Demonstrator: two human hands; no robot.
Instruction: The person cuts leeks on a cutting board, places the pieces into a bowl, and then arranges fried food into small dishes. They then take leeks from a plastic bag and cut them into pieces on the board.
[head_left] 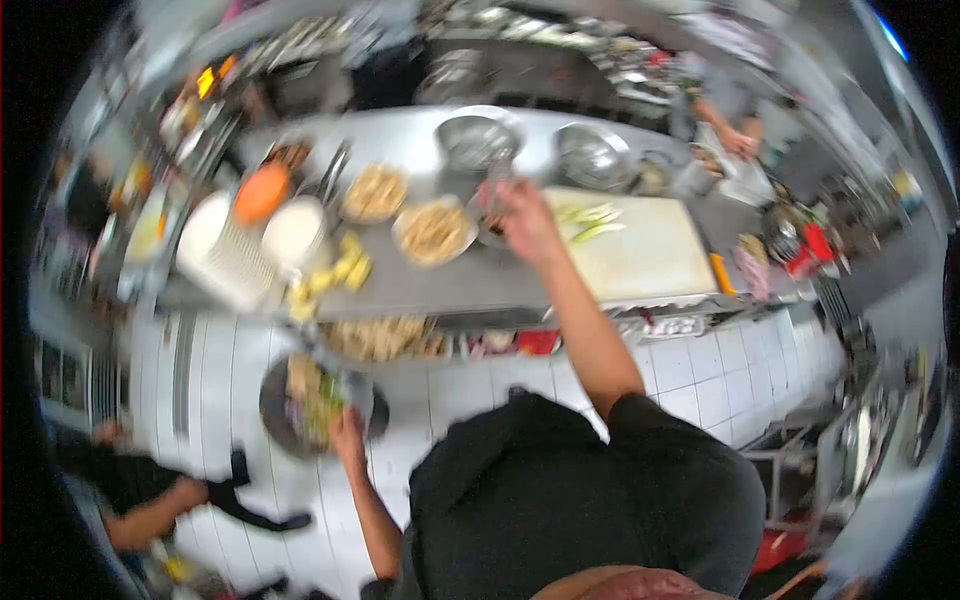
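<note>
Counter (pixel 455 285) runs across the view, its near edge facing the person; a strip of steel shows between that edge and two food bowls (pixel 375 192) (pixel 434 232). The right hand (pixel 525 215) reaches over it, just left of the board (pixel 650 245), above a small bowl (pixel 491 232); blur hides whether its fingers grip anything. The left hand (pixel 347 435) is low, at the right side of a round tub (pixel 275 400) of greens and pale pieces; its grip cannot be told. White tiles (pixel 460 390) floor the space between body and counter. Greens (pixel 597 222) lie on the board, an orange handle (pixel 722 273) beside its right edge. Farther left stand white stacks (pixel 225 245) (pixel 296 235), yellow pieces (pixel 350 265) near them. Metal bowls (pixel 478 142) (pixel 592 158) sit behind. Another person's hands (pixel 740 140) work at far right; another's leg (pixel 165 510) juts in at lower left.
</note>
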